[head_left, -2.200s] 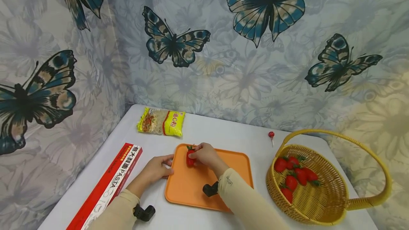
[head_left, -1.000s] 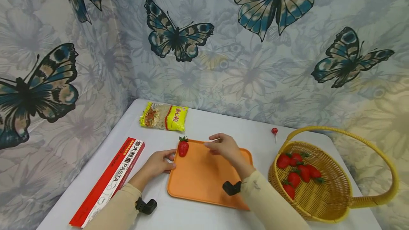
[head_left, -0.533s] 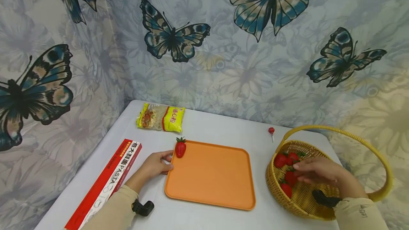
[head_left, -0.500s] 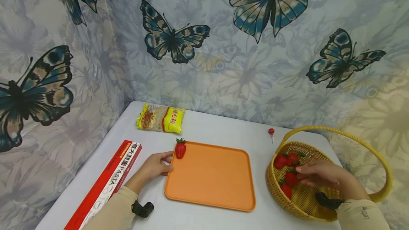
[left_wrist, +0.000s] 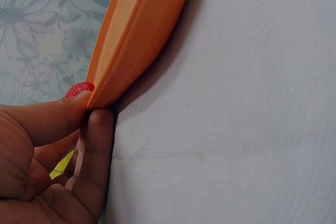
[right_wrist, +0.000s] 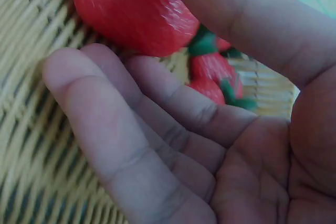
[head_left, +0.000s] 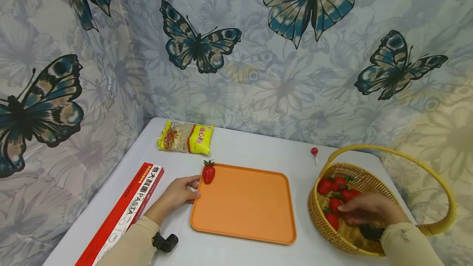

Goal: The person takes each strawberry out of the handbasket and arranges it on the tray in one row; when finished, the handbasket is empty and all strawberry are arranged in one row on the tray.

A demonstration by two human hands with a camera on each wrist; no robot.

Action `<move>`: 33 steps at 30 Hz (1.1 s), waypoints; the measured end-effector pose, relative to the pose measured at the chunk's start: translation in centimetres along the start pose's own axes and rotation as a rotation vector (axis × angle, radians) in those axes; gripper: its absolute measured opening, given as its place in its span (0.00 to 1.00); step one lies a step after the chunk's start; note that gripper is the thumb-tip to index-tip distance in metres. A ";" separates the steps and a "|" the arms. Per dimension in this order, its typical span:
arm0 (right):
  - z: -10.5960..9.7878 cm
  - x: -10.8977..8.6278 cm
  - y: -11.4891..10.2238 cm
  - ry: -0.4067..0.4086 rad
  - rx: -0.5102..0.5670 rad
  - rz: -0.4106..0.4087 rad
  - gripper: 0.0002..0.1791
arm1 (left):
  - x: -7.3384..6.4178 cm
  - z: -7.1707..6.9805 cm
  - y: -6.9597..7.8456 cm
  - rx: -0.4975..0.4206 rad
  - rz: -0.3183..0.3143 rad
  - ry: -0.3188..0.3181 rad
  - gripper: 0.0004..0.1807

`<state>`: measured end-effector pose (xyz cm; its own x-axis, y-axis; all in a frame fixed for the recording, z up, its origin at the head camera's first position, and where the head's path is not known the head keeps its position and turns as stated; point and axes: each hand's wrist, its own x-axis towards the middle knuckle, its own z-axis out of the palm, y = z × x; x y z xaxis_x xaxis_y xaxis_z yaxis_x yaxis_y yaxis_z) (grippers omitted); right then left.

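My left hand (head_left: 179,192) pinches the left rim of an orange tray (head_left: 244,204), thumb above and fingers beneath, as the left wrist view shows. A red strawberry (head_left: 208,173) with a green leafy top lies in the tray's far left corner. Inside the yellow wicker basket (head_left: 318,221) is my right hand (head_left: 371,207), its thumb and loosely bent fingers spread beside a strawberry (right_wrist: 134,14). There is space between thumb and fingers, and they are not closed round the fruit. Several other strawberries (head_left: 325,186) lie in the basket's left half, partly hidden by the hand.
A long red and white pasta box (head_left: 125,212) lies left of the left hand. Behind the tray is a yellow bag of pasta (head_left: 186,137). A red lollipop (head_left: 314,151) lies near the basket, whose tall handle (head_left: 417,167) arches over its right side.
My right hand set the strawberry down in the tray's far left corner and let it go. It then moved right, into the basket. The left hand stays at the tray's rim.
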<state>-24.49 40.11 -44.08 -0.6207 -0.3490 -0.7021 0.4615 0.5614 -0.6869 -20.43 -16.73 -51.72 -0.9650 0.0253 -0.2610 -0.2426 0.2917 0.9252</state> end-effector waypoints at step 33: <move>2.0 -2.9 -5.4 0.271 -0.118 -0.170 0.27 | -0.3 -0.1 0.0 -0.011 0.013 -0.007 0.32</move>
<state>-23.97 36.60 -38.72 -0.8359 -0.2419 -0.4928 0.2698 0.6007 -0.7526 -20.19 -16.87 -51.61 -0.9674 0.0361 -0.2507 -0.2309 0.2810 0.9315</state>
